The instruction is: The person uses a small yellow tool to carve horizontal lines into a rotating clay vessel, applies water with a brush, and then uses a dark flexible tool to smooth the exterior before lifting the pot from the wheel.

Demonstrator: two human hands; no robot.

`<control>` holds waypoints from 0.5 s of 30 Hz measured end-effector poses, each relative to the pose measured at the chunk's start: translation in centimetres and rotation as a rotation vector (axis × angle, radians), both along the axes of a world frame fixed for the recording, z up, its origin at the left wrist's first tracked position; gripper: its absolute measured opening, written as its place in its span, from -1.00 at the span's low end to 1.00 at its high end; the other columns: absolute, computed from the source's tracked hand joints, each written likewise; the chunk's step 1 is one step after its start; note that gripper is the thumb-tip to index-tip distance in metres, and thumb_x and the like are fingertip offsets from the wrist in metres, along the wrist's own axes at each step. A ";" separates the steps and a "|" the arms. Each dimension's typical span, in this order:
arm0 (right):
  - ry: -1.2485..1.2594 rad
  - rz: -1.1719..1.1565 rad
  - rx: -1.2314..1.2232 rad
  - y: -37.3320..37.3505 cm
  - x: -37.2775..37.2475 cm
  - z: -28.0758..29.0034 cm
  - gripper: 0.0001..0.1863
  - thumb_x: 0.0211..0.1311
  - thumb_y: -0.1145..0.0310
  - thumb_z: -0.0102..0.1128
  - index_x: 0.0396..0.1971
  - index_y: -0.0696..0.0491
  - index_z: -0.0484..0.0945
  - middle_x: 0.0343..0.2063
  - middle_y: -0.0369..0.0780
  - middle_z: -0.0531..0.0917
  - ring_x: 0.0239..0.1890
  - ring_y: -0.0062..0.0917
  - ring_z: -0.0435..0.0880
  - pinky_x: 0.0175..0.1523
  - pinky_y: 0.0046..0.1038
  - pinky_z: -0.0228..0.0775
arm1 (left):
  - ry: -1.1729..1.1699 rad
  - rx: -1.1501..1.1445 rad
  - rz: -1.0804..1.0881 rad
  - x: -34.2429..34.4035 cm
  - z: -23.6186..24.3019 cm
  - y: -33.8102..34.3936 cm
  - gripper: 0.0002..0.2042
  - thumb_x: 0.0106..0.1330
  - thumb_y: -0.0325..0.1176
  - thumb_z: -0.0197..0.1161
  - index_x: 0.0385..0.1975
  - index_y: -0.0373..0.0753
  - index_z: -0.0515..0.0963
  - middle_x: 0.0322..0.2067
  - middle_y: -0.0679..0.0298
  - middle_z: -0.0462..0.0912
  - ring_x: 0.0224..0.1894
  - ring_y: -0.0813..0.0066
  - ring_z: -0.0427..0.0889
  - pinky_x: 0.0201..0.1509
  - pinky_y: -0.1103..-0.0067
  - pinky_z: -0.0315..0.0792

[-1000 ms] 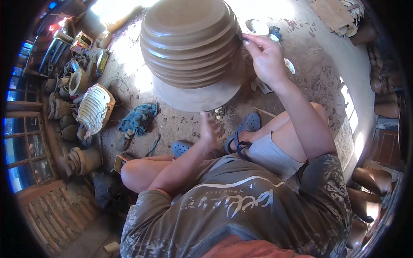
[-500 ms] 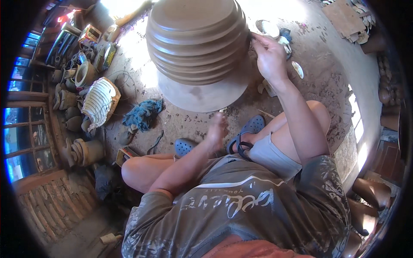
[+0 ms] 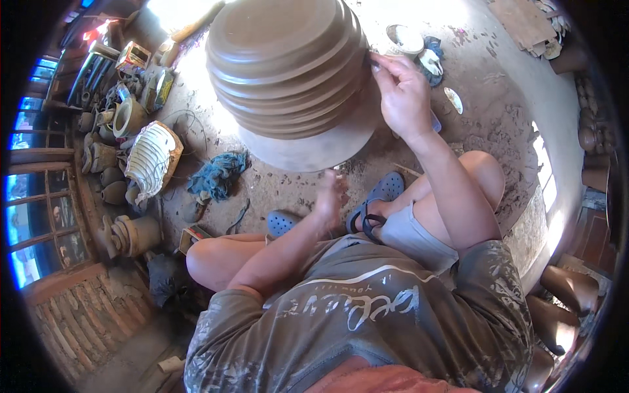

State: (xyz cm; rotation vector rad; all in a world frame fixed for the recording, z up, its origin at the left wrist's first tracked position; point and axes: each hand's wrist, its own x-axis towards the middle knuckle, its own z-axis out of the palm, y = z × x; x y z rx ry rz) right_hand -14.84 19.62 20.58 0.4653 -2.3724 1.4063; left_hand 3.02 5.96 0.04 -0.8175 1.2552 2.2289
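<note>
A large ridged clay vessel [image 3: 282, 78] rests on a round pale wheel disc [image 3: 288, 154] at top centre. My right hand [image 3: 403, 101] reaches to its right side, thumb and forefinger pinched at the ridges on something dark that I cannot make out. My left hand [image 3: 331, 196] is raised just below the disc's front edge, apart from the clay and smeared by motion, so its fingers are unclear.
Pots [image 3: 128, 118], a white ribbed mould [image 3: 154, 160] and a blue cloth [image 3: 216, 177] lie on the dirty floor at left. A white bowl [image 3: 403, 39] is behind my right hand. Clay pots [image 3: 567, 291] line the right side. My legs and blue sandals are below.
The vessel and my right hand shifted right, then back left. My right hand stays at the vessel's side. My left hand has moved slightly right and stays blurred.
</note>
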 end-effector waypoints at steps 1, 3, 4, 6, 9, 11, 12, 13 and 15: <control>-0.017 0.003 0.015 0.2 0.0 0.2 -0.74 0.38 0.48 0.16 0.00 0.21 0.66 -0.11 -0.15 0.70 -0.12 -0.54 0.66 0.02 -0.55 0.47 | -0.089 0.020 0.073 0.1 0.4 0.0 -0.18 0.43 0.42 -0.36 0.50 -0.07 0.04 0.43 0.04 0.19 0.45 0.14 0.18 0.35 0.04 0.20; 0.008 -0.023 -0.074 0.3 -0.1 -0.8 -0.74 0.33 0.47 0.18 -0.04 0.18 0.68 -0.14 -0.11 0.71 -0.14 -0.44 0.69 0.02 -0.50 0.49 | -0.260 0.067 0.211 -0.8 2.5 0.1 -0.18 0.44 0.40 -0.36 0.50 -0.11 0.03 0.45 0.04 0.17 0.46 0.12 0.16 0.38 0.08 0.18; 0.021 -0.033 -0.118 0.4 -0.4 -1.1 -0.74 0.30 0.47 0.19 -0.06 0.17 0.70 -0.15 -0.09 0.72 -0.15 -0.39 0.71 0.02 -0.47 0.50 | -0.113 -0.022 0.363 -2.4 3.9 -1.5 -0.14 0.43 0.42 -0.35 0.50 -0.16 -0.02 0.46 0.04 0.14 0.48 0.07 0.13 0.42 0.04 0.15; 0.059 -0.024 -0.111 0.7 -0.7 -1.2 -0.74 0.30 0.47 0.19 -0.06 0.17 0.69 -0.14 -0.07 0.71 -0.13 -0.39 0.70 0.03 -0.47 0.49 | 0.149 -0.078 0.591 -6.0 3.3 -9.2 -0.12 0.43 0.42 -0.39 0.50 -0.20 -0.07 0.48 0.06 0.09 0.50 0.03 0.12 0.47 0.03 0.11; 0.026 -0.016 -0.124 0.3 0.2 -1.3 -0.74 0.30 0.48 0.19 -0.06 0.18 0.69 -0.13 -0.06 0.70 -0.10 -0.39 0.69 0.05 -0.46 0.48 | 0.210 -0.171 0.632 -6.3 2.0 -10.9 -0.21 0.48 0.35 -0.48 0.51 -0.13 -0.07 0.50 0.05 0.01 0.49 0.06 0.15 0.52 0.08 0.07; 0.043 -0.014 -0.150 0.0 0.1 -1.3 -0.74 0.30 0.49 0.19 -0.06 0.20 0.69 -0.11 -0.06 0.69 -0.08 -0.39 0.68 0.06 -0.46 0.47 | 0.049 -0.216 0.663 -5.0 0.3 -6.3 -0.19 0.45 0.40 -0.44 0.52 -0.06 -0.04 0.47 0.02 0.05 0.43 0.07 0.24 0.46 0.06 0.14; 0.036 -0.025 -0.161 0.1 -0.2 -1.4 -0.74 0.30 0.48 0.19 -0.05 0.20 0.69 -0.09 -0.06 0.68 -0.07 -0.39 0.67 0.06 -0.46 0.47 | -0.011 -0.166 0.477 -3.1 0.2 -3.9 -0.15 0.42 0.43 -0.34 0.51 -0.09 -0.04 0.47 0.01 0.06 0.44 0.08 0.20 0.43 0.02 0.14; 0.025 -0.032 -0.173 0.0 -0.2 -1.6 -0.73 0.30 0.48 0.19 -0.05 0.20 0.69 -0.07 -0.07 0.68 -0.07 -0.39 0.67 0.06 -0.46 0.47 | -0.074 -0.117 0.294 -1.3 0.1 -2.3 -0.11 0.38 0.46 -0.24 0.50 -0.12 -0.03 0.47 0.00 0.06 0.46 0.08 0.16 0.41 -0.02 0.14; 0.004 -0.048 -0.171 -0.1 -0.1 -1.9 -0.73 0.31 0.48 0.20 -0.05 0.19 0.69 -0.04 -0.08 0.66 -0.06 -0.40 0.66 0.06 -0.47 0.47 | -0.155 0.002 0.178 0.1 1.5 -0.6 -0.10 0.38 0.45 -0.21 0.51 -0.11 -0.06 0.47 -0.01 0.05 0.47 0.04 0.14 0.41 -0.04 0.13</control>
